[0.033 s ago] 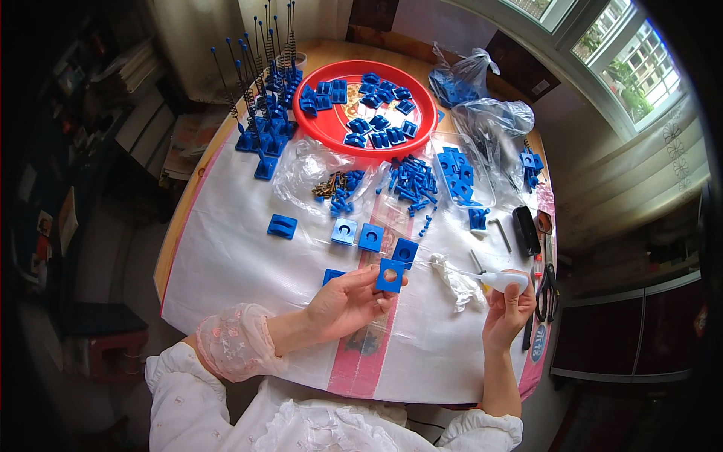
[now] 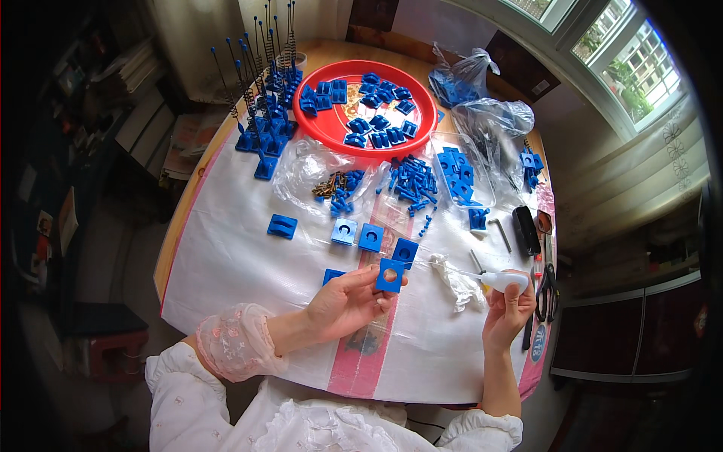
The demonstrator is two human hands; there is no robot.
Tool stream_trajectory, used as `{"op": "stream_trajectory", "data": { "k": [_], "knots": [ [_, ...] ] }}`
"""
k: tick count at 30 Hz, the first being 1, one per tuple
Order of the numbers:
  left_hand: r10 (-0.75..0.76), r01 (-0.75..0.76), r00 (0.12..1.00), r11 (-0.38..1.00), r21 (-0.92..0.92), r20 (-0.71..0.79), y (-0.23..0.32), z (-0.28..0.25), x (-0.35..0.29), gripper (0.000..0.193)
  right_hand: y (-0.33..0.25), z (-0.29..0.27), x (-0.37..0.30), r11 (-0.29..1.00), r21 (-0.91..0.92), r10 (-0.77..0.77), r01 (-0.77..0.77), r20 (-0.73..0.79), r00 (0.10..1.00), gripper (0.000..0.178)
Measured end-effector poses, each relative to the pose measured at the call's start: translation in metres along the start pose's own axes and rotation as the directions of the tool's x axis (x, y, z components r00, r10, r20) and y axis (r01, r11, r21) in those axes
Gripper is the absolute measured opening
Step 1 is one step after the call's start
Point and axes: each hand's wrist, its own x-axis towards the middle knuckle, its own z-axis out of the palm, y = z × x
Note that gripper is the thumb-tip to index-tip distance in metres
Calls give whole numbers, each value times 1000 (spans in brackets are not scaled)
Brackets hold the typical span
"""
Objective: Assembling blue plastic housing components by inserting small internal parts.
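Note:
My left hand (image 2: 340, 307) pinches a small blue square plastic plate (image 2: 390, 276) with a round hole through it, held up above the table. In my right hand (image 2: 509, 310) is a white squeeze bottle (image 2: 504, 282), its thin nozzle pointing left toward the plate but apart from it. A blue square piece (image 2: 405, 251) lies just behind the held plate. Farther back are two more square pieces, a blue one (image 2: 370, 237) and a shiny one (image 2: 344, 231). Another blue piece (image 2: 334, 276) is partly hidden by my left hand. A curved-topped blue piece (image 2: 282, 227) lies to the left.
A red round tray (image 2: 301, 124) holds several blue parts. Spring stems on blue bases (image 2: 263, 135) stand at the back left. Blue pegs (image 2: 413, 183), a clear tub (image 2: 482, 202), and plastic bags (image 2: 493, 120) lie behind. Crumpled white tissue (image 2: 456, 285) and scissors (image 2: 550, 294) are at the right.

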Motion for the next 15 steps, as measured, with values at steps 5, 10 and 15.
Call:
{"op": "stream_trajectory", "data": {
  "k": [5,10,15],
  "knots": [
    [-3,3,1000,1000,5,2,0,-2,2,29,1,0,0,1000,0,-9,9,-6,1000,28],
    [-5,5,1000,1000,-2,5,0,-3,2,29,1,2,0,999,-28,-21,20,-6,1000,33],
    [-7,7,1000,1000,1,11,0,-2,1,29,0,3,1,999,-31,-28,28,-3,1000,32]
  ]
}}
